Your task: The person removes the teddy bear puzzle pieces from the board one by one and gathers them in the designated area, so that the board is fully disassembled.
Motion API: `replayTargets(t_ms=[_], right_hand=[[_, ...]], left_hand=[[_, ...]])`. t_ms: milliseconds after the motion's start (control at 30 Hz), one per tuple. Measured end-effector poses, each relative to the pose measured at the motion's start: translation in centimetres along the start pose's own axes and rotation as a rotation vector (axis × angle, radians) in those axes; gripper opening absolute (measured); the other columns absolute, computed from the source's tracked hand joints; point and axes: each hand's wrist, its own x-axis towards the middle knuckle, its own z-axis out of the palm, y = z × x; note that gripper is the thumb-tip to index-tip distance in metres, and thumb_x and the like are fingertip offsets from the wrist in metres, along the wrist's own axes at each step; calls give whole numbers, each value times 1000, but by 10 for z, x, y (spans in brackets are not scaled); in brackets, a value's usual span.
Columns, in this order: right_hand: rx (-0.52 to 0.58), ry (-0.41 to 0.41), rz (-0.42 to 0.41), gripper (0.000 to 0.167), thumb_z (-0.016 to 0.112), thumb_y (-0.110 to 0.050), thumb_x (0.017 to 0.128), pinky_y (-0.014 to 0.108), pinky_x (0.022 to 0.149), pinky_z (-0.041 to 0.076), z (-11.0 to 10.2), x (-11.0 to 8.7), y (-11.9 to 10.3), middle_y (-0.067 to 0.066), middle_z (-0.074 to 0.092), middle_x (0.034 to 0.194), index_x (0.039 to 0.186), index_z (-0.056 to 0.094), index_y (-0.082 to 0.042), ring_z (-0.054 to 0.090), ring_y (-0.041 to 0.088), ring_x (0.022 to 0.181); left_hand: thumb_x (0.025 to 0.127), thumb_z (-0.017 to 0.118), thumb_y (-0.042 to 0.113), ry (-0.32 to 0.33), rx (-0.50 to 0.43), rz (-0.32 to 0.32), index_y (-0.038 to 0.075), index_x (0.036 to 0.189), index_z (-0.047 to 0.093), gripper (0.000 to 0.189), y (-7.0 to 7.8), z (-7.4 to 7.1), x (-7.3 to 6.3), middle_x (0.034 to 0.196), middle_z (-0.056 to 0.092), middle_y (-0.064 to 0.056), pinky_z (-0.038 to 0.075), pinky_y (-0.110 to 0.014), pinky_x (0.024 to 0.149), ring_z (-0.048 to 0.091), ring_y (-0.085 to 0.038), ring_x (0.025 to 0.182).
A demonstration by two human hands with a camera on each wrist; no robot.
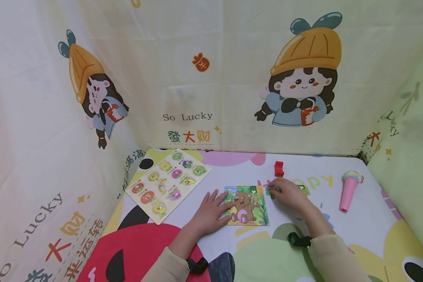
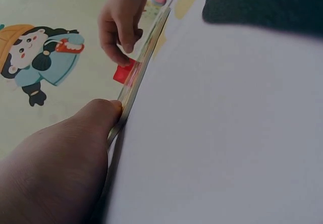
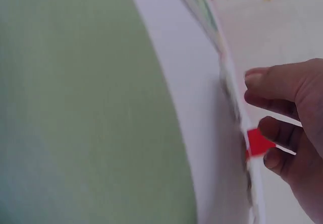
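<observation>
A square bear picture puzzle (image 1: 246,207) lies flat on the table. My left hand (image 1: 211,213) rests on its left side with spread fingers over the picture; in the left wrist view the thumb (image 2: 103,113) lies along its edge. Just right of the puzzle, my right hand (image 1: 290,195) hovers over a small green puzzle piece (image 1: 270,192), fingers bent. A small greyish patch shows at its fingertips in the head view, but I cannot tell whether they pinch a piece. In the right wrist view, thumb and index finger (image 3: 270,103) are close together.
Behind the right hand stands a small red block (image 1: 279,169). More green pieces (image 1: 303,189) lie beyond its knuckles. A pink toy microphone (image 1: 349,192) lies at the right, and a fruit picture board (image 1: 167,184) at the left. Printed cloth walls (image 1: 232,98) enclose the table.
</observation>
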Motion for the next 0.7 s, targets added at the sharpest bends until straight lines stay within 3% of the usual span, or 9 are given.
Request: replayTargets(t_ms=[200, 333, 567, 700], right_hand=[[-7, -100, -59, 26, 68, -23, 92, 53, 99, 48, 7, -7, -25, 9, 62, 129, 118, 68, -16, 59, 32, 118], [-23, -129, -107, 26, 70, -29, 92, 47, 92, 51, 15, -11, -38, 0, 62, 118, 116, 68, -19, 60, 19, 101], [-30, -134, -201, 29, 71, -25, 90, 38, 87, 54, 22, -15, -46, -1, 55, 108, 117, 68, -14, 56, 13, 93], [-7, -140, -177, 30, 72, -24, 90, 39, 87, 53, 23, -16, -48, 0, 54, 108, 117, 67, -13, 56, 13, 93]], left_hand=[[100, 37, 60, -16, 34, 36, 44, 153, 28, 56, 1, -2, -1, 162, 28, 13, 13, -61, 121, 16, -31, 154], [101, 35, 59, -34, 78, 44, 47, 154, 23, 55, 2, -2, 0, 162, 29, 12, 14, -63, 120, 18, -31, 153], [102, 33, 55, -16, 117, 40, 50, 152, 26, 50, 6, -1, 1, 160, 33, 10, 16, -65, 117, 22, -33, 152], [103, 34, 52, -3, 111, 23, 52, 151, 26, 49, 10, 0, 2, 158, 36, 8, 16, -68, 116, 23, -35, 151]])
